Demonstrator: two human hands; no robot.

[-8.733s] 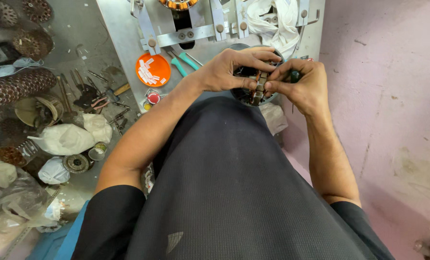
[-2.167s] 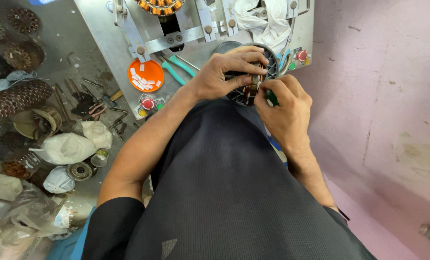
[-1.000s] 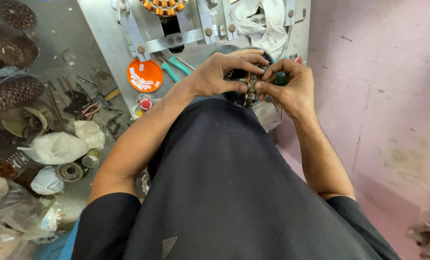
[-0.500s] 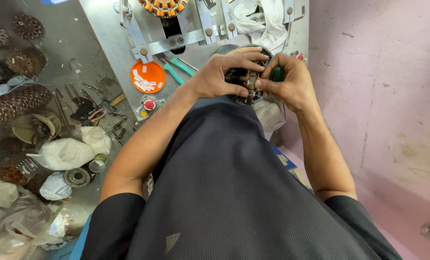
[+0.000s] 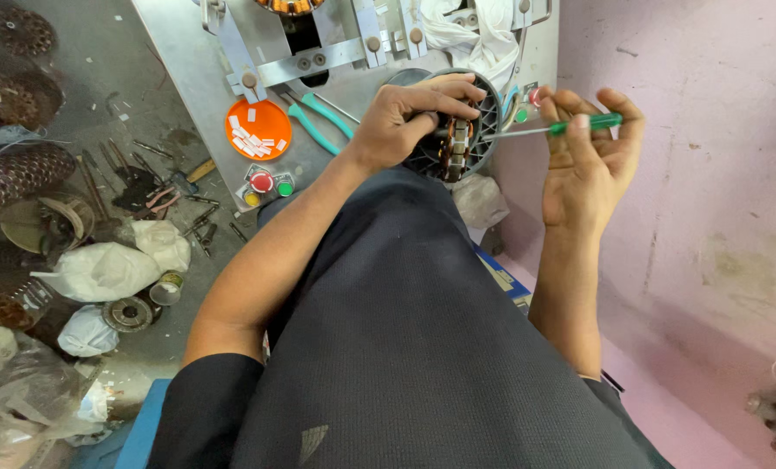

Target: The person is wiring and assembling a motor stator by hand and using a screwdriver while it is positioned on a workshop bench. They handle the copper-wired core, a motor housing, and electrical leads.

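My left hand (image 5: 410, 117) grips a round dark motor housing (image 5: 479, 130) with copper windings showing inside, held at the edge of a metal workbench (image 5: 197, 61). My right hand (image 5: 583, 161) holds a green-handled screwdriver (image 5: 583, 126), its thin shaft pointing left with the tip near the housing's rim. The right hand is drawn out to the right, apart from the housing.
On the bench lie an orange round lid (image 5: 258, 128) with small white pieces, teal-handled pliers (image 5: 318, 111), a push-button box (image 5: 265, 184) and a white cloth (image 5: 466, 35). Left of my lap, the floor holds white bags (image 5: 101, 269), loose tools (image 5: 136, 178) and wound coils (image 5: 14, 174). A pink wall (image 5: 709, 130) is on the right.
My right hand has pulled away to the right with the screwdriver, from close against the housing to well clear of it. My left hand stays on the housing.
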